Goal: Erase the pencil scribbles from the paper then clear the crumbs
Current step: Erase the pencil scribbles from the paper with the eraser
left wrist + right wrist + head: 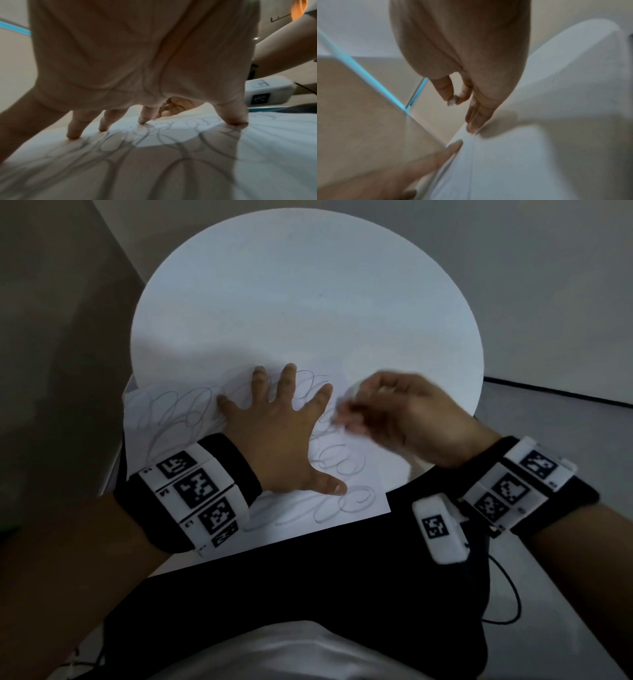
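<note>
Both hands are over a sheet of paper at the near edge of a round white desk. Spread wide, the left hand presses down on the paper with straight fingers; from the left wrist view its fingertips and thumb stand on the sheet while the palm arches above it. To its right, the right hand is blurred in the head view, its fingers curled inward over the sheet's right part. From the right wrist view a small pale eraser is pinched between its thumb and a finger, and another fingertip touches the white surface. Looping grey pencil scribbles cover the paper on both sides of the left hand and under it. The sheet's near edge hangs past the desk rim toward the person's lap. Black bands with white marker blocks wrap each wrist.
</note>
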Demonstrator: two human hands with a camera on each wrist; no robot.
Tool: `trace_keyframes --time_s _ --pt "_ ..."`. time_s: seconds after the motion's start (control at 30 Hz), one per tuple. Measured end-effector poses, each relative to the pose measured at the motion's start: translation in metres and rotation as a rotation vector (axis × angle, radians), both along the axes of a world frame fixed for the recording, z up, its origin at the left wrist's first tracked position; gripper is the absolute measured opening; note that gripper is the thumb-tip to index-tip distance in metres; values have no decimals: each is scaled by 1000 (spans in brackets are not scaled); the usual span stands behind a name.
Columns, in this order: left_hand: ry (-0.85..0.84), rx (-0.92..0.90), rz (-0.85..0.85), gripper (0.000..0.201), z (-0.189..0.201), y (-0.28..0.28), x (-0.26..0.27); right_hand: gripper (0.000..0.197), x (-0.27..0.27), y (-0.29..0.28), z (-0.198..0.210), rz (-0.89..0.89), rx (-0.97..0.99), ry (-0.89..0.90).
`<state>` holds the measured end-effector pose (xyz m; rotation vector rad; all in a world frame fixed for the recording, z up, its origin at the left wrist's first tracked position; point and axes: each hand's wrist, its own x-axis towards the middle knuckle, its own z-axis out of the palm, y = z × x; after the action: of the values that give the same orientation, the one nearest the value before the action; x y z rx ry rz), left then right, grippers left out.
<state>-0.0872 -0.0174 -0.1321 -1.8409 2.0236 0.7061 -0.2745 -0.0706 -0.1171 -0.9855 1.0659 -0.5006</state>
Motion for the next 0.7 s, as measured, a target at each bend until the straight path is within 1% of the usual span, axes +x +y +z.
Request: trace_keyframes --time_s 0.03,0.07,0.1,0.13,0.17,0.23,0.27,0.3,0.33,0.43,0.5,0.63,0.7 --pt "3 -9 -13 135 0 0 0 15 -2 -7 2 -132 -56 -43" --pt "13 -20 -34 133 0 0 0 15 -5 -14 7 -189 -94 -59" --pt "29 -31 -58 130 0 0 0 14 -8 -17 11 -175 -112 -44" --pt "47 -39 -78 125 0 0 -1 13 -12 -18 15 -115 -138 17" --pt "67 -39 -88 120 1 0 -1 13 -17 -15 16 -8 -191 130" --pt "96 -23 -81 114 2 1 -3 14 -21 -6 17 300 -369 457" --pt "98 -13 -77 113 3 1 -3 15 -21 -1 15 440 -458 593" --pt "94 -4 -76 113 3 1 -4 16 -20 2 12 538 -536 690" --pt "87 2 -76 113 4 1 -4 16 -18 4 10 584 -596 748" --pt "80 2 -73 112 5 1 -5 17 -14 2 9 579 -747 847" --pt "76 -4 -73 112 5 2 -6 19 -12 3 7 587 -807 874" --pt "74 -10 -76 113 5 3 -6 22 -7 13 5 691 -811 846" --pt "75 -7 -71 113 5 4 -7 24 -8 10 7 696 -816 871"
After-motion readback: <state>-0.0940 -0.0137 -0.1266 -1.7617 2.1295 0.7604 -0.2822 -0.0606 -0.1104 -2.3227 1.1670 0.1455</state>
